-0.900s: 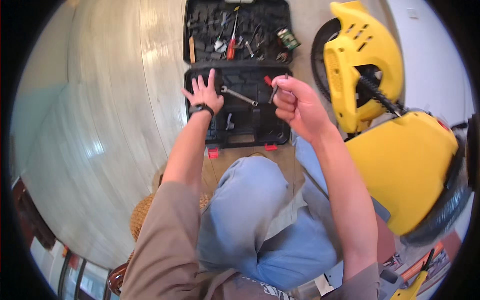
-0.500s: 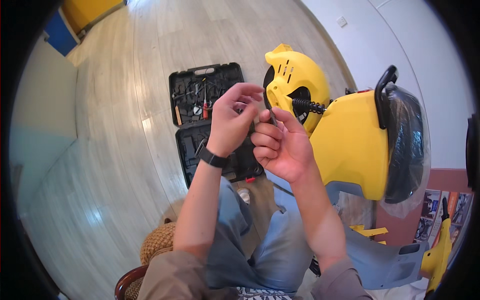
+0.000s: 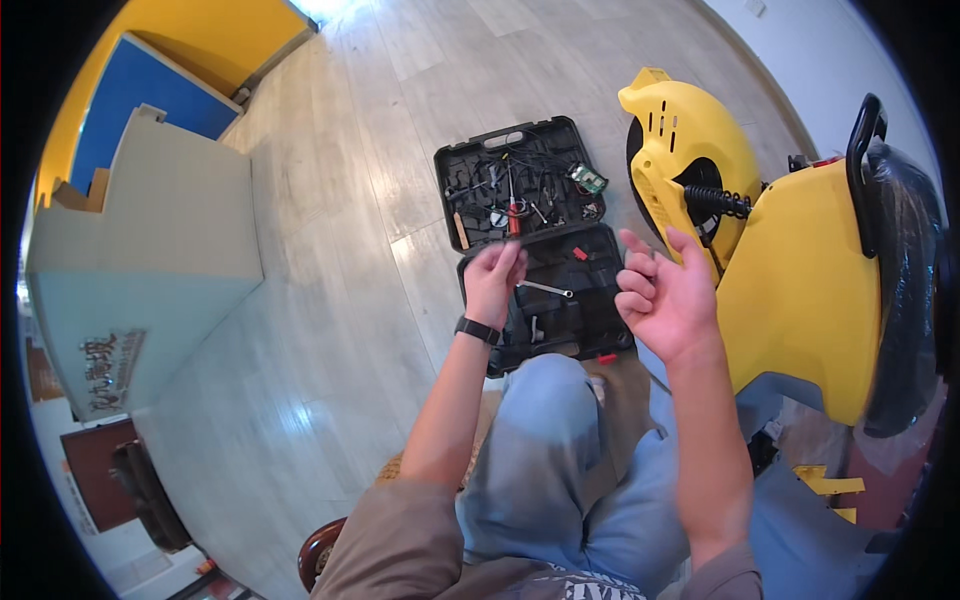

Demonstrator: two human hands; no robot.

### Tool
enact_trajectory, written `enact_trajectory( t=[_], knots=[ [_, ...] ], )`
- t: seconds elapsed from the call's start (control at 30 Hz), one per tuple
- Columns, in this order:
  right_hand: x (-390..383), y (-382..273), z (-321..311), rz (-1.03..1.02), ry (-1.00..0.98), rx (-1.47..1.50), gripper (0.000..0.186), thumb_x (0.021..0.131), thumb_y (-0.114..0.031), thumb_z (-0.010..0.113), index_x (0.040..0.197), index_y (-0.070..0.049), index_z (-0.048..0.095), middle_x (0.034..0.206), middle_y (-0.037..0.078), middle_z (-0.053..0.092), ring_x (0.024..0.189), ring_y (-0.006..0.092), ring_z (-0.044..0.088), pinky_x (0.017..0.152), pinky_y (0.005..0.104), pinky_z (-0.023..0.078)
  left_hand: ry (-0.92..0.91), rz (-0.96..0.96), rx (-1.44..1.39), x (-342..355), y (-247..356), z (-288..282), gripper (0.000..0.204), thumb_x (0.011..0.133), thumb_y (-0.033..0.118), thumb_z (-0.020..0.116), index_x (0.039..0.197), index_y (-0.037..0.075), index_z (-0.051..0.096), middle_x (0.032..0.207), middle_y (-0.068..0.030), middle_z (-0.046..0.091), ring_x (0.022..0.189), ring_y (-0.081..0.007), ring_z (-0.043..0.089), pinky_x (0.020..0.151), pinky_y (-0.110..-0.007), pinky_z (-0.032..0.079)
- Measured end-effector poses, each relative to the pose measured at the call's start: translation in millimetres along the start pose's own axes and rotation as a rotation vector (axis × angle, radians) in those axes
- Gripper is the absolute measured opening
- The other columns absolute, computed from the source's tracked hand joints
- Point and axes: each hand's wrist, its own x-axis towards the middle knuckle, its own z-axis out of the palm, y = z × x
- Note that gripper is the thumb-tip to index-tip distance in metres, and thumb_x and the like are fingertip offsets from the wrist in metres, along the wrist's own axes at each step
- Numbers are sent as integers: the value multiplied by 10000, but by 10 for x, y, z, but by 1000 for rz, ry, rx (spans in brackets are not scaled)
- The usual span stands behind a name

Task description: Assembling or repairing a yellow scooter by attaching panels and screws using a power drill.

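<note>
My left hand (image 3: 494, 283), a dark band on its wrist, hangs above the tool case. Its fingers are closed together, slightly blurred; whatever they hold is hidden. Right beside it in this view is a silver wrench (image 3: 546, 289), and I cannot tell whether it lies in the case or touches the hand. To the right, my right hand (image 3: 668, 305) is palm up, thumb and forefinger apart, the other fingers loosely curled, with nothing visible in it. Below both hands the black tool case (image 3: 590, 345) lies unfolded on the floor, holding a red-handled screwdriver (image 3: 514, 215) and several small tools.
A yellow scooter-like vehicle (image 3: 810, 290) with a black spring shock (image 3: 716, 201) and a plastic-wrapped seat (image 3: 905, 290) stands close on my right. A green circuit board (image 3: 588, 179) rests in the case's far half. At left is a pale counter (image 3: 150, 220).
My hands have moved apart, the left to the case and the right away to the right. The dark piece earlier between the right fingers no longer shows there. The view has swung left.
</note>
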Motion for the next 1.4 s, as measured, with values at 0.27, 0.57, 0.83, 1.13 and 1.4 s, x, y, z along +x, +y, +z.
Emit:
enact_trajectory(
  t=[0.27,0.57,0.83,1.13,1.4],
  knots=[
    [-192,364,131,64,68,-27,182,957,-286,516,1008,-112,535,814,2,449,687,130,427,564,266,352,438,-370,-75,985,-1624,-1623,204,971,207,599,879,26,625,730,-89,662,579,-193,633,478,-300,489],
    [-123,194,36,-22,76,-14,240,980,-301,476,1026,-84,567,984,67,615,872,197,591,716,312,482,461,-549,-90,1292,-797,-506,256,932,314,582,1035,80,603,940,-75,654,794,-209,641,675,-327,529],
    [99,135,146,-333,-23,-4,234,1037,-206,401,1066,-26,547,1091,132,638,1051,245,623,917,375,519,-169,237,136,-606,1111,1592,86,889,44,625,973,24,630,722,51,531,621,-35,471,585,-180,388],
    [-16,355,269,-584,-8,-277,252,1060,-191,369,1089,-33,563,1224,133,603,1128,225,579,974,355,473,-200,230,370,-779,783,1440,232,812,19,765,1001,-4,632,845,7,639,765,-41,576,696,-195,497],
    [39,295,237,-958,32,-1085,247,1038,-140,436,1129,9,610,1238,191,637,1089,239,631,957,329,473,-200,251,266,-666,617,1443,225,852,0,720,1062,-30,646,930,-45,696,866,-93,651,787,-246,536]
  ],
)
